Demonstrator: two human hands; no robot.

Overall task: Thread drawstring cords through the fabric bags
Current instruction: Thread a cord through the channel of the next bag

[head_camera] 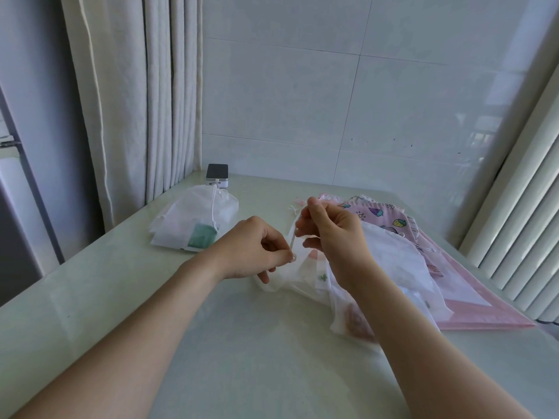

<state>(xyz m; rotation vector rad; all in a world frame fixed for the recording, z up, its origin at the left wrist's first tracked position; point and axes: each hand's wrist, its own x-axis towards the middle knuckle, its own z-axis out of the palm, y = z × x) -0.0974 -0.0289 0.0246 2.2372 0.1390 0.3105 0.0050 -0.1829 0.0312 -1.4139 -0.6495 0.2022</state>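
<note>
- The table [211,343] is pale and glossy. The bag in work lies on it at centre, under the 2 hands.
- The bag [281,282] is sheer white fabric, by my judgement very light, limp and a little slippery. It bunches rather than keeping a shape, so the place to hold it is the hem at the mouth, close to the channel opening. The mouth is gathered up toward the hands, and the body appears to trail to the near right, which gives the long axis.
- The left hand [251,252] has curled fingers. Thumb and forefinger pinch the lower end of the cord, seemingly with the hem.
- The cord [292,246] is thin and white, with 1 small loop at its lower end. I judge it light and soft, best held near the tip so it does not buckle. Its long axis stands steep, leaning slightly right at the top, with the loop end down.
- The right hand [332,234] has curled fingers that pinch the cord's upper part.
- The pink pile [393,225] of printed bags lies right, beyond the hands.
- The white pile [193,225] lies left, well apart.
- The dark box [217,173] stands just behind the white pile.
</note>
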